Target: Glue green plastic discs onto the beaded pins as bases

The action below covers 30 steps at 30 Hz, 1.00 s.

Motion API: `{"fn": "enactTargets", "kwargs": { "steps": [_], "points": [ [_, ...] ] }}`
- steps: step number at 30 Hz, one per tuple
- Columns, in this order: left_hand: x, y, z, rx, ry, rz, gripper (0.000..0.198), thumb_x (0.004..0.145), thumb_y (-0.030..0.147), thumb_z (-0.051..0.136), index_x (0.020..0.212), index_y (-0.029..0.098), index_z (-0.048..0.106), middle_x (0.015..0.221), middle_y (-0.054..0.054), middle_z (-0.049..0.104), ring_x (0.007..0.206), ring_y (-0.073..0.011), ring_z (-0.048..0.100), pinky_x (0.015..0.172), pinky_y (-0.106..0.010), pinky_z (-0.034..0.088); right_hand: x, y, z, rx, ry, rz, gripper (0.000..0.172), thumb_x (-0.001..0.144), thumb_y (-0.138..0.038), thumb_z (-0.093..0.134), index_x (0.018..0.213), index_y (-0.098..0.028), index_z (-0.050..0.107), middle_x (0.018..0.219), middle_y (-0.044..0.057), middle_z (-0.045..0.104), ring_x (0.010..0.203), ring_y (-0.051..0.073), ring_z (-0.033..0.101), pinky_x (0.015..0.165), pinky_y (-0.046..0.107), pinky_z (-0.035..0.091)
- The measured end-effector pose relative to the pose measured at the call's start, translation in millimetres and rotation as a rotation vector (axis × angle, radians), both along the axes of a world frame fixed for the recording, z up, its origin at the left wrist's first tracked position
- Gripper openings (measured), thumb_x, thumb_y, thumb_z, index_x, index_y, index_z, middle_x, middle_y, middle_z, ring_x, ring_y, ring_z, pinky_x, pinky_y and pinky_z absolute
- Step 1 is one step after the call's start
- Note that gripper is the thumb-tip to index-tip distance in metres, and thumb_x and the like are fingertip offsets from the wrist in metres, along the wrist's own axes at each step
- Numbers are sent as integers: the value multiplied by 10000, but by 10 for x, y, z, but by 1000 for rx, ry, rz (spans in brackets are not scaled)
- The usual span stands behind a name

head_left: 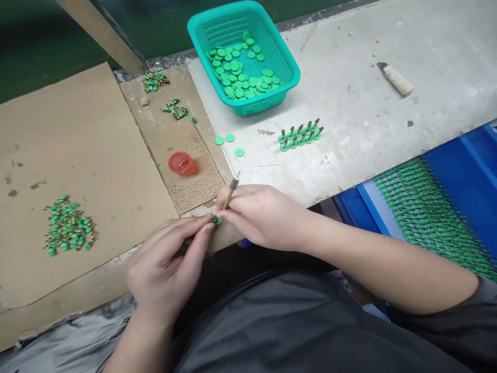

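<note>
My left hand [166, 259] is closed in a pinch on a small green piece [216, 220] with dark bits, just over the table's front edge. Fingertips hide much of that piece. Close beside it, my right hand [267, 215] is closed around a thin wooden-handled tool [230, 196] whose dark, narrow end points up and away. Whether the right fingers also touch the green piece, I cannot tell. Beyond the hands stands a small red cup [180, 163]. A few loose green button-like discs [239, 152] lie to its right.
A teal basket [291, 77] holds many green discs. Rows of discs with dark-topped pieces [301, 137] stand on the table. Small green-and-gold parts [70, 228] lie heaped on cardboard [85, 140]. A whitish tube [398, 80] lies far right, above blue trays [450, 181] with rows of green pieces.
</note>
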<state>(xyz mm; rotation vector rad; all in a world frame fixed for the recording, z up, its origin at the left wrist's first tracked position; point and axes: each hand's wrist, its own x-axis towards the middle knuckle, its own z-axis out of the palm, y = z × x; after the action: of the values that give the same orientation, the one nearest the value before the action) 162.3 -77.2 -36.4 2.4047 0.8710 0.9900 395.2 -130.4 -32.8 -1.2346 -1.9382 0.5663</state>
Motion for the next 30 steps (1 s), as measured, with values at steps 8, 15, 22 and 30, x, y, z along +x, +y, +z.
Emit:
{"fn": "enactTargets", "kwargs": {
  "steps": [8, 15, 22, 30],
  "points": [
    [-43, -10, -11, -5, 4, -7, 196, 968, 91, 868, 1111, 226, 854, 1056, 7, 888, 960, -85, 822, 1004, -173, 618, -19, -39, -33, 9, -23, 31, 308, 1247, -224, 441, 1232, -152, 740, 1178, 95, 836, 1123, 236, 822, 1044, 380, 658],
    [-40, -10, -35, 10, 1, 1, 233, 954, 81, 878, 1122, 241, 856, 1077, 18, 890, 989, -94, 829, 1043, -193, 623, -21, 9, 56, -25, -109, 73, 254, 1236, -198, 464, 1258, -168, 714, 1112, 74, 825, 1046, 247, 814, 961, 378, 655],
    [-20, -13, -26, -24, -9, -13, 246, 950, 77, 877, 1121, 252, 852, 1056, 25, 886, 950, -100, 824, 973, -207, 641, 0, -3, 21, -43, -16, 66, 273, 1239, -207, 465, 1211, -180, 736, 1201, 79, 828, 1177, 228, 815, 1101, 383, 648],
    [-43, -6, -71, 18, -4, 0, 226, 948, 90, 879, 1099, 256, 857, 1052, 12, 890, 956, -131, 840, 992, -240, 652, -30, 7, 61, -35, -53, 99, 239, 1205, -107, 477, 1306, -191, 676, 1248, 68, 836, 1149, 226, 814, 1000, 362, 641]
  ]
}}
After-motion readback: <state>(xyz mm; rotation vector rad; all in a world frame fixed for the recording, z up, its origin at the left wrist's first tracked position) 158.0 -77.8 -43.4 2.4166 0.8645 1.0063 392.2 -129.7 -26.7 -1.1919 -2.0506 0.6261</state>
